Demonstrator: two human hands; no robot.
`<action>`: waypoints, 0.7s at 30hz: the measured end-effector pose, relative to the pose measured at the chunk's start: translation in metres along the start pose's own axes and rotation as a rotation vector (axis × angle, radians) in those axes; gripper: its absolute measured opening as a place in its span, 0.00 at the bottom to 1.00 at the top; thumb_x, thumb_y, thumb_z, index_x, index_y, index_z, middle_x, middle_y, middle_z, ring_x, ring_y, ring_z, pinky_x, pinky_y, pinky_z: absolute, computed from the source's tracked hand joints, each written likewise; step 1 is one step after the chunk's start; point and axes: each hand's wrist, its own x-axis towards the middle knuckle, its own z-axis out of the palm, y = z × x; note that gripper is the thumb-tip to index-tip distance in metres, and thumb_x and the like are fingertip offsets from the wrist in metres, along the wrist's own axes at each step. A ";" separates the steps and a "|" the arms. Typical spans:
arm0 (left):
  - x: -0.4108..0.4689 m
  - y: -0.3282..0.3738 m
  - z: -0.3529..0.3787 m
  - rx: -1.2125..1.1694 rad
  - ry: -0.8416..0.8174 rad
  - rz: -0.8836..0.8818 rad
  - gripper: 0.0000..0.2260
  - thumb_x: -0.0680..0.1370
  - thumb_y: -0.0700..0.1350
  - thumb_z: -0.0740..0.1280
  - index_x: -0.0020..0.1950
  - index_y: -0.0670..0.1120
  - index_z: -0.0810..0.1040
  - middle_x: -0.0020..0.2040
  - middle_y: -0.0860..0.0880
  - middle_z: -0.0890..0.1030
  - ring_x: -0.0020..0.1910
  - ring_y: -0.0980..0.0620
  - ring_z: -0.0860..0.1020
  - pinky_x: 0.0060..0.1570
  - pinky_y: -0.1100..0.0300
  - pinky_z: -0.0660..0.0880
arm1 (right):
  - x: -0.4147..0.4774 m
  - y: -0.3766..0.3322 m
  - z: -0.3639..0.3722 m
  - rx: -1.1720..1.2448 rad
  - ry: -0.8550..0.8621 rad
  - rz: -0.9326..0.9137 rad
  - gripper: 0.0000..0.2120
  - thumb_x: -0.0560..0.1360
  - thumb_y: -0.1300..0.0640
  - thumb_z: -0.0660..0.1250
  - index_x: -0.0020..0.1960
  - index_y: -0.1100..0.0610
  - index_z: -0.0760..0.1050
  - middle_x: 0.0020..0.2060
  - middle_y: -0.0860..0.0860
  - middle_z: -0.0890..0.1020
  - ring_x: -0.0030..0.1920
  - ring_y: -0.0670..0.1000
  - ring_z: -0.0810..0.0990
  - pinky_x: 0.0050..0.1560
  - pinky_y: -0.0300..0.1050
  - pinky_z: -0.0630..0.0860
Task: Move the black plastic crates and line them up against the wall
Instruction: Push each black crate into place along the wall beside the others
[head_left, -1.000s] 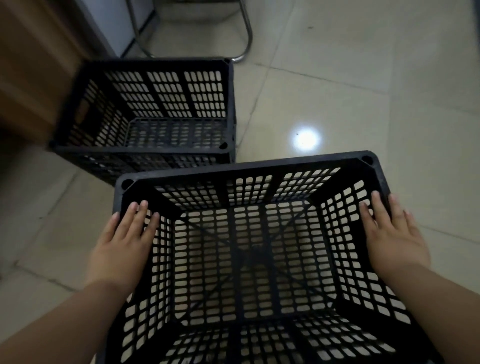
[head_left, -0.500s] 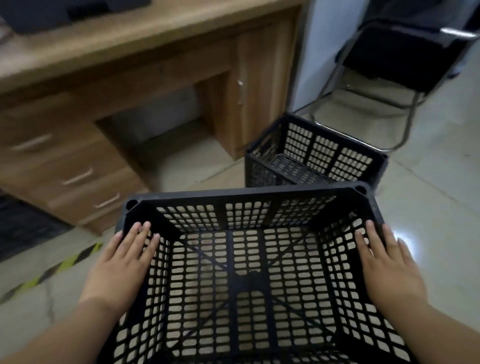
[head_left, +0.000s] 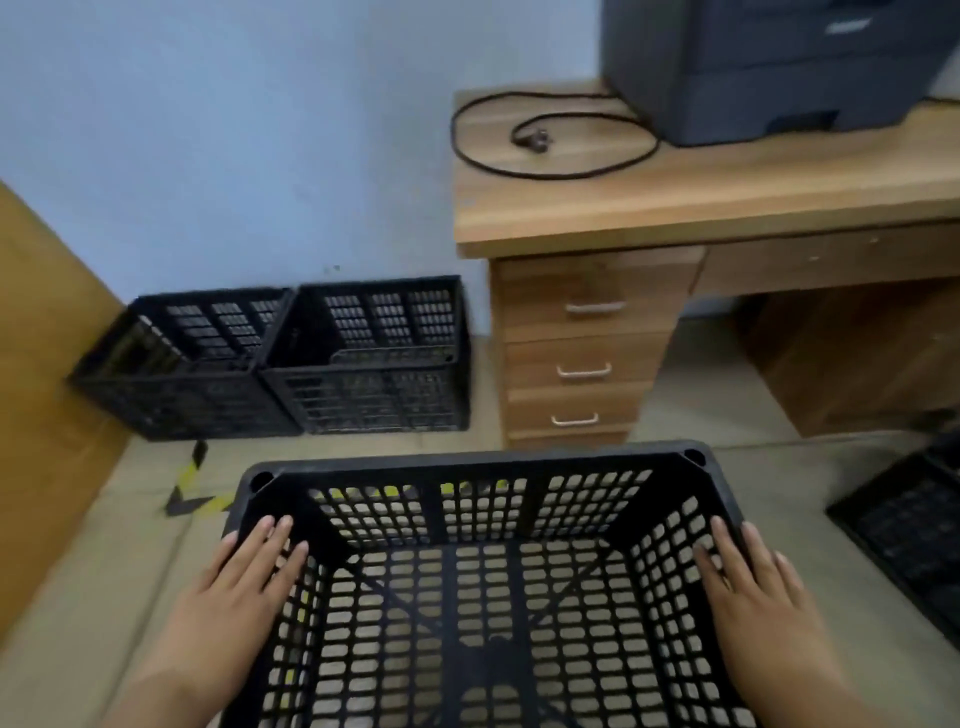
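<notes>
Both hands, left (head_left: 236, 587) and right (head_left: 753, 587), clasp the black perforated plastic crate (head_left: 483, 597), palms flat on its side rims, before two matching crates (head_left: 291, 364).

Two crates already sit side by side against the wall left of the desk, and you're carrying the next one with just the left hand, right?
Not quite. The head view shows both hands on the carried crate: left hand and right hand. The two crates by the wall, left of the desk, are right.
</notes>
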 end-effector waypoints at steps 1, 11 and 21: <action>-0.014 -0.039 0.011 0.035 -0.104 -0.016 0.41 0.61 0.36 0.74 0.71 0.44 0.62 0.73 0.39 0.59 0.75 0.49 0.46 0.67 0.53 0.22 | 0.016 -0.031 0.004 -0.004 -0.028 -0.023 0.28 0.71 0.59 0.50 0.70 0.57 0.67 0.75 0.50 0.40 0.69 0.48 0.21 0.72 0.47 0.33; -0.083 -0.301 0.069 0.004 -0.269 -0.293 0.35 0.78 0.42 0.54 0.66 0.54 0.24 0.68 0.45 0.24 0.63 0.46 0.21 0.49 0.54 0.13 | 0.168 -0.310 -0.079 -0.051 -0.087 -0.273 0.27 0.80 0.58 0.44 0.77 0.54 0.38 0.72 0.48 0.29 0.75 0.54 0.32 0.69 0.55 0.26; 0.024 -0.514 0.098 0.021 -0.130 -0.302 0.43 0.69 0.40 0.69 0.73 0.53 0.43 0.76 0.42 0.46 0.72 0.46 0.44 0.71 0.54 0.33 | 0.375 -0.457 -0.101 0.106 0.177 -0.450 0.23 0.64 0.55 0.53 0.45 0.58 0.85 0.68 0.56 0.72 0.76 0.46 0.37 0.73 0.46 0.37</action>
